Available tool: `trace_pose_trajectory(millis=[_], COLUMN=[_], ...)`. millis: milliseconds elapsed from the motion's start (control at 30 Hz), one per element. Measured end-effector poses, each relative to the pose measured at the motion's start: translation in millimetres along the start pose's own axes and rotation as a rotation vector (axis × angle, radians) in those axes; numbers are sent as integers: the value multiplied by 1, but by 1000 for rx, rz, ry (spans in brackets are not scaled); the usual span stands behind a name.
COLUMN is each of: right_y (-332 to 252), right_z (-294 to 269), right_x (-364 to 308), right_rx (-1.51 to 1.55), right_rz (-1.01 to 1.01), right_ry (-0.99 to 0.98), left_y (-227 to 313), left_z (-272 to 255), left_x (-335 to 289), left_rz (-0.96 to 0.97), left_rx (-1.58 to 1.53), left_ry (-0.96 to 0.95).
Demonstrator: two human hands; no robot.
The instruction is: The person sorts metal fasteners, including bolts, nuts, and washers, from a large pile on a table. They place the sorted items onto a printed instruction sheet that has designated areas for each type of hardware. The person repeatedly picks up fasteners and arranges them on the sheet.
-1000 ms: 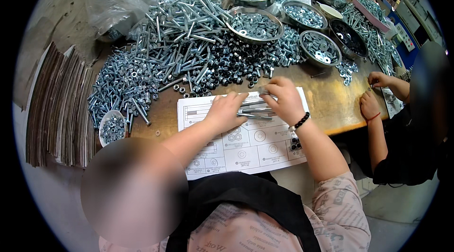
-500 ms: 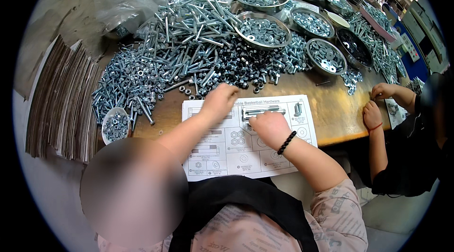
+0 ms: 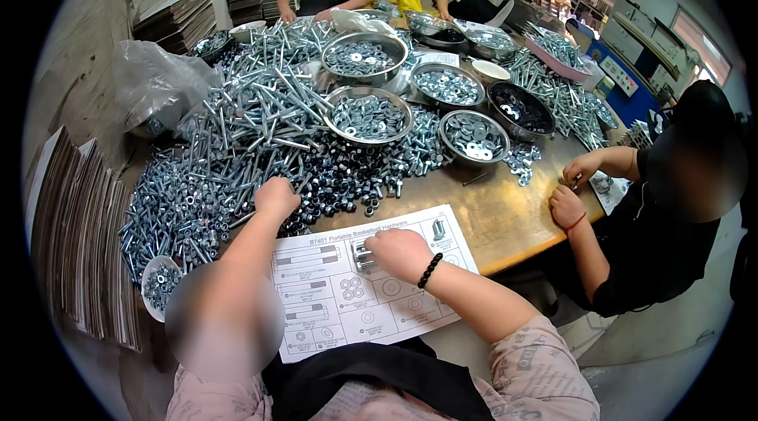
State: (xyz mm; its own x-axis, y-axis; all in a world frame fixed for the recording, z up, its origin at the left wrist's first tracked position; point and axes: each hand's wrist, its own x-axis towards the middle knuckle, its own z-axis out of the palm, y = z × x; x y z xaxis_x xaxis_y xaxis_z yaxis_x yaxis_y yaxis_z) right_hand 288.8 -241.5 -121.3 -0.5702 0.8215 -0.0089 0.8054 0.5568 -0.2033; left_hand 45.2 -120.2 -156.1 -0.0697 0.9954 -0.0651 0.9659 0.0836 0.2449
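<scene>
My left hand (image 3: 276, 198) is at the near edge of the hardware pile, beside dark-ringed nuts (image 3: 335, 184). Its fingers are curled, and their tips and anything in them are hidden. On the printed hardware sheet (image 3: 312, 306), my right hand (image 3: 401, 253) rests with its fingers closed at a small group of silver bolts (image 3: 362, 257). These bolts lie in the upper middle of the sheet, partly covered by the fingertips. Two more short bolts (image 3: 439, 229) stand at the sheet's upper right.
Heaped bolts (image 3: 260, 109) cover the table's far left. Steel bowls of washers (image 3: 369, 115) and a black bowl (image 3: 521, 110) stand behind. A small white bowl (image 3: 162, 287) is at left, near stacked cardboard (image 3: 83, 247). A co-worker's hands (image 3: 568, 206) are at right.
My left hand has moved left and away from the sheet's top edge to the pile. My right hand stays by the bolts. The view has tilted up, bringing two more people into sight.
</scene>
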Motion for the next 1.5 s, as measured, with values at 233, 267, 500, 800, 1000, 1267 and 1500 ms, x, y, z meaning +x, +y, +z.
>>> trace_pose_trajectory(millis=[233,267,500,800,1000,1267,1500], right_y=[4,3,18,75,74,60,60], right_z=[-13,-16,-27,-30,-16,15,24], right_x=[2,3,-21,-75,-76,-57,-44], right_rx=[103,66,26,83,132,99,87], right_rz=[-9,-49,6,271,151,-5,-22], right_ry=[493,650,207,504,385,159,144], left_y=[25,32,78,77,75,65,68], left_z=[-19,-18,-15,31,35,34,29], left_x=[-55,-66,-120,-129,-129,-124,-121], left_rz=[365,454,924,629,611,614,622], left_rx=[-59,-149,-309,-101,-226,-360,-375], left_ry=[375,360,333,18,-33,-191,-252])
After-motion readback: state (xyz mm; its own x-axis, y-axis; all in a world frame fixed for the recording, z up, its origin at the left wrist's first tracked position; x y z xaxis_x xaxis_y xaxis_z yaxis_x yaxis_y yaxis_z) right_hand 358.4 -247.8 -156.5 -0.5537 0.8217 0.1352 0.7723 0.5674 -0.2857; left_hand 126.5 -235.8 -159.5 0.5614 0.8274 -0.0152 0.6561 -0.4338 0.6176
